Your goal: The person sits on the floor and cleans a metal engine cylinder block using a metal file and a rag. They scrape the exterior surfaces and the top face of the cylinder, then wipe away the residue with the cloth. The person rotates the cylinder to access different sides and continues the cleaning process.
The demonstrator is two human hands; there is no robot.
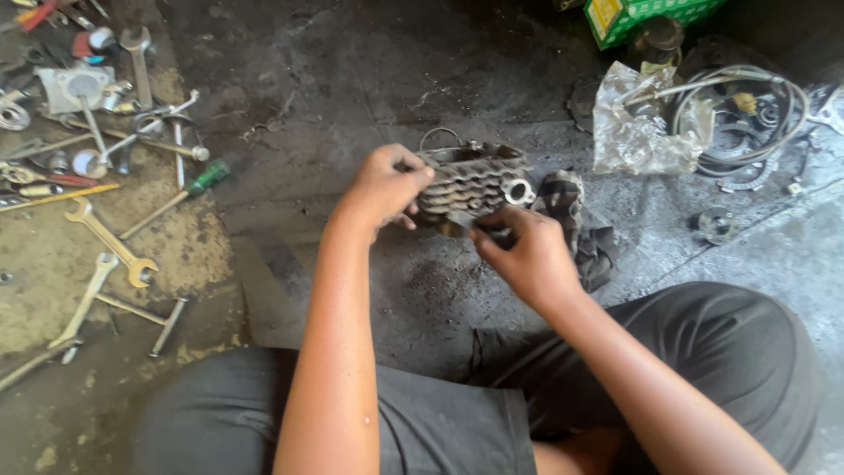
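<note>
A grimy finned metal engine cylinder (472,180) is held above the dark floor in front of my knees. My left hand (384,186) grips its left side, fingers wrapped over the fins. At the part's lower edge, my right hand (525,252) pinches a small thin dark piece against it; what that piece is I cannot make out. A round pale port shows on the cylinder's right side.
Wrenches (107,241), a green-handled screwdriver (180,198) and several other tools lie on a mat at left. A dirty rag (576,220) sits behind my right hand. Crumpled plastic bag (635,123), coiled cables (747,114) and a green box (642,16) lie at the far right.
</note>
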